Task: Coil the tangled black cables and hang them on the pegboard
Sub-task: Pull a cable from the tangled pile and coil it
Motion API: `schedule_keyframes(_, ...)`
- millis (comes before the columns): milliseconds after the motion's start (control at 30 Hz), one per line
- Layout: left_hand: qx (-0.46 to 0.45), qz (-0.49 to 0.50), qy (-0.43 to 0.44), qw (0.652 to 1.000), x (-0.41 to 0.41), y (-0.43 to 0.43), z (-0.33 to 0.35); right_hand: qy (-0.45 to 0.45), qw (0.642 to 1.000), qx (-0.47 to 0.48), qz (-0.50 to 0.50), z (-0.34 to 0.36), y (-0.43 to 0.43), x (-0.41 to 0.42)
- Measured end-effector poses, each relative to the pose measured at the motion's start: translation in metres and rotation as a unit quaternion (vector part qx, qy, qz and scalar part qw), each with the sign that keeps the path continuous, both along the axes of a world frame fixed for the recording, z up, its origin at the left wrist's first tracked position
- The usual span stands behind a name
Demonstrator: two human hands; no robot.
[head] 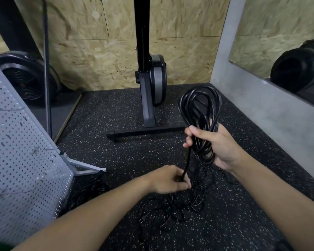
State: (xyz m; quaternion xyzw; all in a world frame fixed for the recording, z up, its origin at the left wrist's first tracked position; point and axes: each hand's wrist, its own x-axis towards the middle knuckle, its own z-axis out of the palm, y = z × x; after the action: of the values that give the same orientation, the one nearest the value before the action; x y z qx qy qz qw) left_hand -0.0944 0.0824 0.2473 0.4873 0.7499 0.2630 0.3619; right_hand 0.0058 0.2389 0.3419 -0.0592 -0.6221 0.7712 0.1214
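Observation:
My right hand [218, 147] grips a coil of black cable [200, 105] whose loops stand up above the fist. One strand runs down from that coil to my left hand [169, 180], which pinches it just below. Under both hands a tangled heap of black cables [181, 205] lies on the speckled rubber floor. The grey pegboard [24, 160] stands tilted at the left on a metal foot [85, 169].
An upright exercise machine [150, 84] with a floor bar stands straight ahead against the chipboard wall. A black fan [25, 78] sits at the back left behind a thin pole. A concrete wall with a mirror [279, 51] runs along the right.

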Motion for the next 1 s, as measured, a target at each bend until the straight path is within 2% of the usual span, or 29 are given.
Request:
schedule_keyframes(100,-0.009,0.014,0.036,0.999,-0.007,-0.005,-0.007,-0.017,0.997,0.029,-0.069,-0.003,0.012,0.001)
schedule_keyframes(167,-0.006,0.026,0.071,0.997,-0.02,-0.01,-0.003,-0.064,0.976,0.139,-0.157,-0.009,0.027,0.002)
schedule_keyframes(233,0.014,0.058,0.093,0.994,-0.032,-0.014,0.009,-0.137,0.931,0.261,-0.217,-0.018,0.042,0.004)
schedule_keyframes(433,0.198,0.066,0.217,0.954,-0.013,-0.002,0.045,-0.286,0.848,0.415,-0.165,-0.041,0.054,0.007)
schedule_keyframes(500,0.262,0.079,0.248,0.929,-0.009,0.001,0.053,-0.278,0.861,0.407,-0.125,-0.042,0.049,0.007)
schedule_keyframes(600,0.344,0.123,0.262,0.893,-0.012,-0.002,0.069,-0.253,0.912,0.32,-0.037,-0.034,0.031,0.008)
schedule_keyframes(700,0.377,0.152,0.239,0.882,-0.013,-0.005,0.079,-0.222,0.935,0.27,0.067,-0.025,0.013,0.012)
schedule_keyframes(767,0.376,0.168,0.227,0.882,-0.013,-0.007,0.08,-0.205,0.931,0.286,0.103,-0.018,0.008,0.013)
schedule_keyframes(867,0.376,0.182,0.239,0.877,-0.018,-0.009,0.076,-0.197,0.899,0.367,0.136,-0.015,0.004,0.009)
schedule_keyframes(967,0.37,0.191,0.255,0.873,-0.017,-0.009,0.07,-0.2,0.886,0.397,0.129,-0.018,0.005,0.006)
schedule_keyframes(1000,0.362,0.187,0.284,0.868,-0.016,-0.009,0.069,-0.202,0.887,0.395,0.126,-0.018,0.006,0.006)
